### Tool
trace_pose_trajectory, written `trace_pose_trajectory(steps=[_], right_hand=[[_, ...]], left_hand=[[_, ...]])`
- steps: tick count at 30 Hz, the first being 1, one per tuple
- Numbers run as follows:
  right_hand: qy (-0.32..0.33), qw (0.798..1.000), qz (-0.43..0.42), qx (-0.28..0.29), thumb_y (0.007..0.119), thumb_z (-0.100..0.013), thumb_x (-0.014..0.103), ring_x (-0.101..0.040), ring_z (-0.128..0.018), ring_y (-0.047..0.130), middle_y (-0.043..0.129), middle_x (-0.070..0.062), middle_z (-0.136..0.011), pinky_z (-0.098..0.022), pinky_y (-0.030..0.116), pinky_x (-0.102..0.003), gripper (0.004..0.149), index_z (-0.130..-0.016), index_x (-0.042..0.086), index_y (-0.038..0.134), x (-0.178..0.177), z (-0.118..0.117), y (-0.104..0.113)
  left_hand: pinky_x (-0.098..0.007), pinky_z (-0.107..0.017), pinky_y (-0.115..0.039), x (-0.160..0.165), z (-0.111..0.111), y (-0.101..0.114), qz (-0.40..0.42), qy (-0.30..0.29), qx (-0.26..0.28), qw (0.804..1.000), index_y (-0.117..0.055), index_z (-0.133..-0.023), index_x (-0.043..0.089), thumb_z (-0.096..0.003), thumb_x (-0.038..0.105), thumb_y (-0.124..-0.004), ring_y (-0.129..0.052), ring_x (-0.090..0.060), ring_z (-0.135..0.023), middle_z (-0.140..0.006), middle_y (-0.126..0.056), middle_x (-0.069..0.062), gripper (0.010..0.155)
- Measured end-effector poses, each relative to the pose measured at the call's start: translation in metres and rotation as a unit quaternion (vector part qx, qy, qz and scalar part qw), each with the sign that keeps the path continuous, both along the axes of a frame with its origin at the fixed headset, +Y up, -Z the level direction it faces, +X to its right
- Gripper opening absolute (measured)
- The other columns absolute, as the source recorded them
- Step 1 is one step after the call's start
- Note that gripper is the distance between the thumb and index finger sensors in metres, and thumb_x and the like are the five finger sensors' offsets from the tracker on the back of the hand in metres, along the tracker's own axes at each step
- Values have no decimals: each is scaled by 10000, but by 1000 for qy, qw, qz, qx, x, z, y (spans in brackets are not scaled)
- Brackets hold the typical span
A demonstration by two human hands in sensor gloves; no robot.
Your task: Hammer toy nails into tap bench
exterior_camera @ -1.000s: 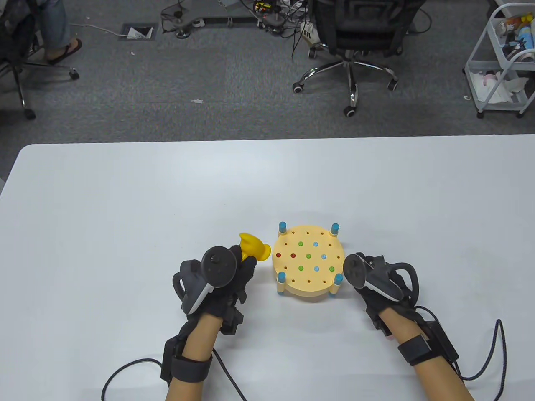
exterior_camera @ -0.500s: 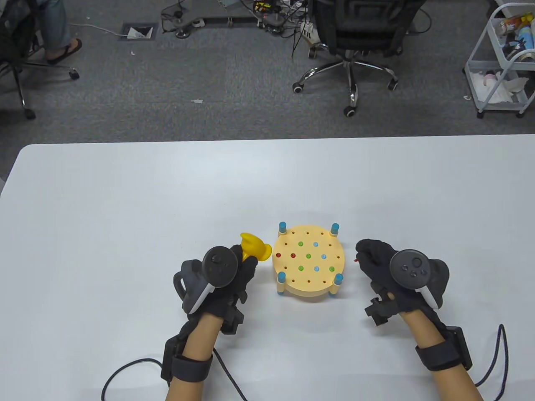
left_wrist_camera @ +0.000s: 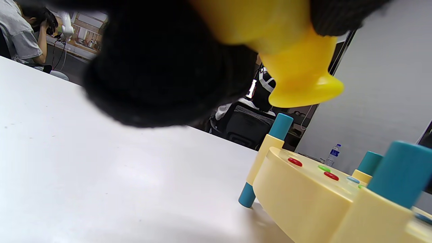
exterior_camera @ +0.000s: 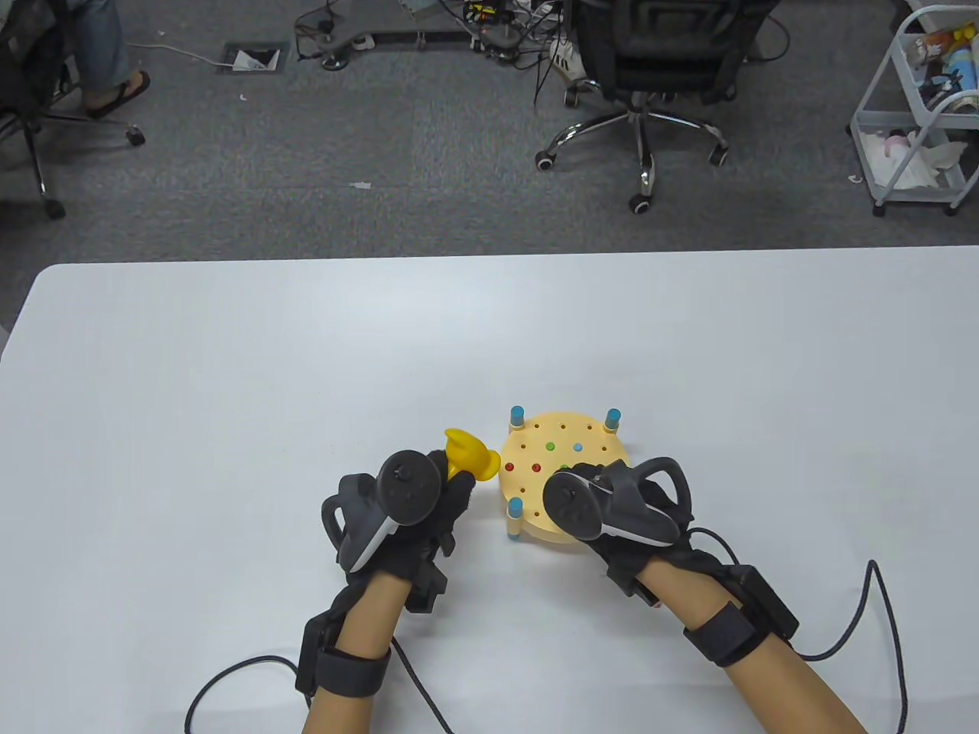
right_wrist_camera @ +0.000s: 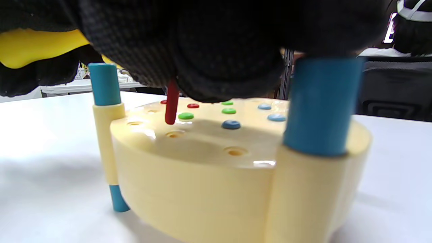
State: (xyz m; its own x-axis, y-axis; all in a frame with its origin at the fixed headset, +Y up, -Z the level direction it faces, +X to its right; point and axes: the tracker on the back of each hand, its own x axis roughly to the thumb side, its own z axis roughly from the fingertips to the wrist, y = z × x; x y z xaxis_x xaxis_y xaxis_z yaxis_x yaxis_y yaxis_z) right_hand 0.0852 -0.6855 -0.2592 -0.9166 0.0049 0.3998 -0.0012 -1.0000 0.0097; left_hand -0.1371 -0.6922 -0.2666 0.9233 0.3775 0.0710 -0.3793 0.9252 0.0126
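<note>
Over the round pale-yellow plastic tap bench (exterior_camera: 562,489) on the white worktop (exterior_camera: 229,397), the right hand (exterior_camera: 612,512) had swung in from the bench's right side since half a second before, pinching a slim red toy nail (right_wrist_camera: 171,103) upright just above an open hole. The left hand (exterior_camera: 401,508) stayed left of the bench, gripping the glossy yellow plastic toy hammer (exterior_camera: 470,457), flared head beside the rim.

A white bench (exterior_camera: 229,367) with rounded corners carries everything. Standing directly on it, near its front edge, is a round pale-yellow tap board (exterior_camera: 535,459) on four blue-tipped corner posts, its top dotted with red, green and blue nail heads. Black cables (exterior_camera: 229,680) trail across the surface along the front edge.
</note>
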Motion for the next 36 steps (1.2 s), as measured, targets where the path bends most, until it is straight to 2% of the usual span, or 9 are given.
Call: trace_pose_trajectory(steps=[13, 20, 21, 23, 24, 26, 29, 32, 36], right_hand=[[4, 998, 61, -13, 825, -384, 371, -91, -243, 987, 981, -33, -598, -190, 859, -268, 413, -763, 215, 871, -12, -2, -4], [8, 995, 100, 1, 845, -366, 380, -92, -233, 995, 1004, -22, -581, -173, 856, -276, 427, -760, 219, 879, -20, -1, -8], [2, 994, 109, -2, 832, -374, 388, -102, -253, 996, 998, -26, -596, -190, 858, -280, 429, -770, 226, 872, -21, -1, -8], [-13, 992, 123, -20, 793, -363, 471, -121, -338, 997, 970, -56, -672, -274, 866, -295, 552, -856, 226, 822, -19, 0, -2], [-25, 994, 103, -12, 765, -371, 499, -115, -362, 997, 960, -69, -695, -287, 867, -296, 594, -893, 217, 791, -14, -1, 6], [-58, 998, 28, 23, 728, -391, 507, -131, -358, 995, 956, -81, -704, -288, 863, -303, 591, -894, 203, 792, -1, -5, 21], [-126, 985, -103, 64, 720, -409, 483, -137, -348, 991, 953, -87, -700, -279, 858, -304, 558, -880, 196, 801, 33, -18, 35], [-193, 958, -187, 98, 731, -407, 471, -161, -413, 975, 895, -127, -787, -306, 843, -314, 608, -939, 175, 737, 68, -38, 23], [-202, 957, -201, 62, 739, -392, 492, -186, -533, 946, 795, -167, -902, -348, 827, -315, 728, -1016, 134, 627, 95, -60, -12]], left_hand=[[-318, -96, -828, 5, 0, -2, -18, -8, -3, 1000, -809, -833, 143, -362, 567, -684, -1037, -237, -182, -471, -1023, -120, 646], [-316, -94, -828, 9, 1, -2, -24, -15, -1, 1000, -809, -833, 141, -362, 567, -684, -1037, -235, -182, -470, -1023, -119, 648], [-316, -94, -828, 10, 1, -2, -26, -17, -1, 1000, -809, -833, 141, -362, 567, -683, -1038, -235, -181, -470, -1023, -119, 647], [-316, -94, -829, 11, 2, -2, -28, -19, 0, 999, -809, -832, 144, -362, 568, -682, -1038, -235, -181, -469, -1024, -118, 646], [-316, -94, -829, 12, 2, -2, -29, -20, 1, 999, -809, -833, 142, -362, 568, -682, -1038, -236, -181, -470, -1023, -119, 647], [-316, -94, -829, 13, 2, -2, -29, -21, 2, 999, -809, -832, 144, -362, 568, -682, -1038, -235, -181, -470, -1023, -118, 645], [-316, -94, -829, 15, 4, 0, -27, -27, 15, 999, -810, -832, 147, -362, 568, -683, -1038, -235, -181, -470, -1023, -118, 643], [-320, -103, -836, 20, 8, 4, -21, -42, 54, 997, -824, -828, 168, -352, 575, -694, -1046, -231, -191, -469, -1031, -111, 640], [-323, -107, -841, 34, 15, 10, -24, -79, 98, 992, -849, -820, 192, -338, 582, -726, -1051, -231, -196, -464, -1042, -106, 632]])
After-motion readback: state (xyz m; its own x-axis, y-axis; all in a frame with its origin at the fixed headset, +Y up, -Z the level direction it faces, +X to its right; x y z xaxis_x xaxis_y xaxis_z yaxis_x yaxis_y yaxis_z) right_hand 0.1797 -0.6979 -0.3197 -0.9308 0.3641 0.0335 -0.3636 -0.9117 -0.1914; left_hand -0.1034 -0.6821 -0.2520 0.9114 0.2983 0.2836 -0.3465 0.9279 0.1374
